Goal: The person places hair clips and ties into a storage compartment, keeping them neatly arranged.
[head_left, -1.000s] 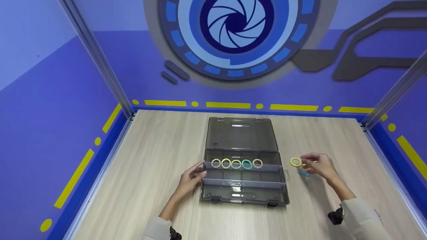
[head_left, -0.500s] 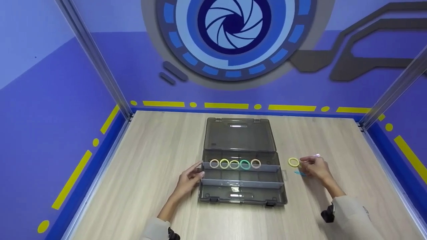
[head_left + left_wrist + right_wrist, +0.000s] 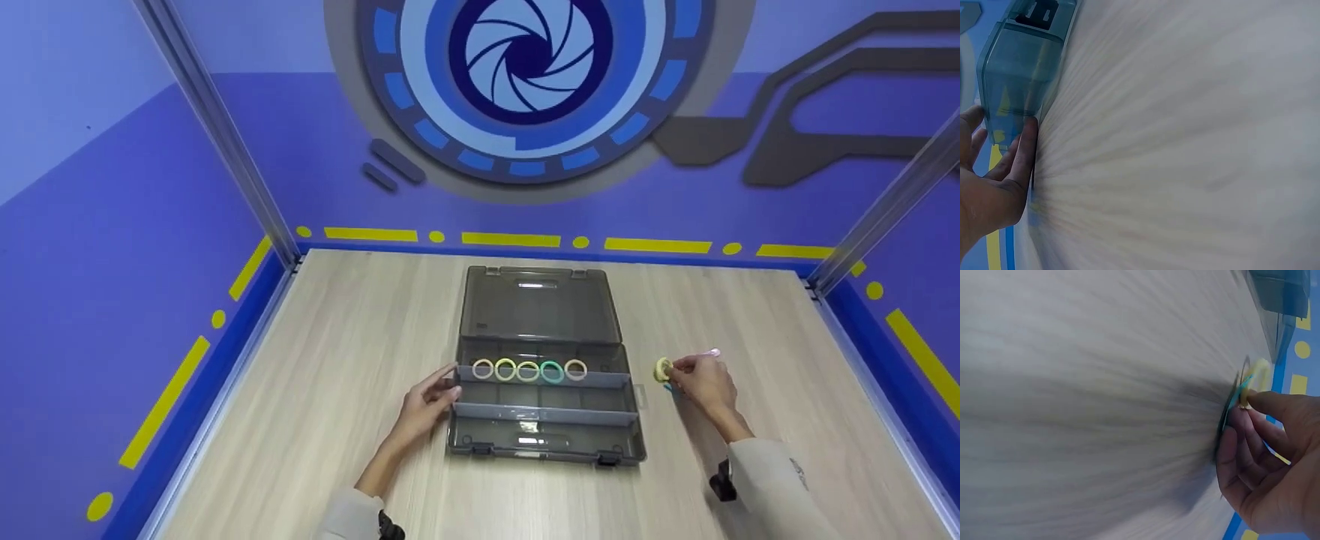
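We see the yellow ring [image 3: 658,369] tilted and narrow at the right hand [image 3: 703,382], where half a second ago it showed its round face; we judge that the hold is being adjusted. The thumb and fingers are nearly together, pinching the ring's edge just to the right of the box [image 3: 540,394]. We see part of a blue thing [image 3: 667,387] just below the ring. Five rings [image 3: 517,370] stay lined up in the rear compartment. The left hand [image 3: 421,412], its fingers extended, steadies the box's left side, gripping nothing.
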Tool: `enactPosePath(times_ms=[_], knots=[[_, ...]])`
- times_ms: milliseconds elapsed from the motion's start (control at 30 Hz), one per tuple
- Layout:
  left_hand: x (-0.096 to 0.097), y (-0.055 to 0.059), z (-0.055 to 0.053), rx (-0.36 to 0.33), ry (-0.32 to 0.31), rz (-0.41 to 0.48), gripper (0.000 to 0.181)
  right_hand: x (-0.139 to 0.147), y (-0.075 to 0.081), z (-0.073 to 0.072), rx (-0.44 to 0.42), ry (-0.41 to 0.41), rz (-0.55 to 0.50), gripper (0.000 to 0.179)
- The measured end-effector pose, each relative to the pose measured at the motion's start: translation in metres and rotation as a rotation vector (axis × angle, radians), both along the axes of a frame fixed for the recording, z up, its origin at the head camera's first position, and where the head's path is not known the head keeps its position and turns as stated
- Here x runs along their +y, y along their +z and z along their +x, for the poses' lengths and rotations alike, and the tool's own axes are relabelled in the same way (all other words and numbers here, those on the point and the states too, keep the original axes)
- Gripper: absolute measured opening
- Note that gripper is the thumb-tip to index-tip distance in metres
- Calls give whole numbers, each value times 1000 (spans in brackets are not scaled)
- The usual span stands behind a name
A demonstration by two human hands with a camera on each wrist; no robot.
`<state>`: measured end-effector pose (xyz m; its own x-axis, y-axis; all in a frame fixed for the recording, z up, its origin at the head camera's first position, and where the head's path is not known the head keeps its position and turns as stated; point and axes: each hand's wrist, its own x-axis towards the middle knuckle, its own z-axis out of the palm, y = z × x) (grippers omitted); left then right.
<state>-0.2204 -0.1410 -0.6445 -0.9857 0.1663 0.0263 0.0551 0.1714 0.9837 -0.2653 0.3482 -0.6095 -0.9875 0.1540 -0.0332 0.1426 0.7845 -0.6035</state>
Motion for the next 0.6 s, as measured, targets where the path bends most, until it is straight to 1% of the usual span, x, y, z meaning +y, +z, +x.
enactPosePath(times_ms=[100,233,367,500,600], knots=[[0,-1,1,-10,-5,4,53,-2,-1,2,10,-13,40,23],[-1,-2,3,-14,-3,6,53,-5,-3,4,30,-2,29,20],[-2,-3,4,-6,8,6,52,-7,-3,6,99,29,10,18],[-1,-2,2,-13,1,11,52,-2,0,7,195,32,11,15],[-1,-1,0,1,-1,-5,52,3,4,7,222,20,17,15]])
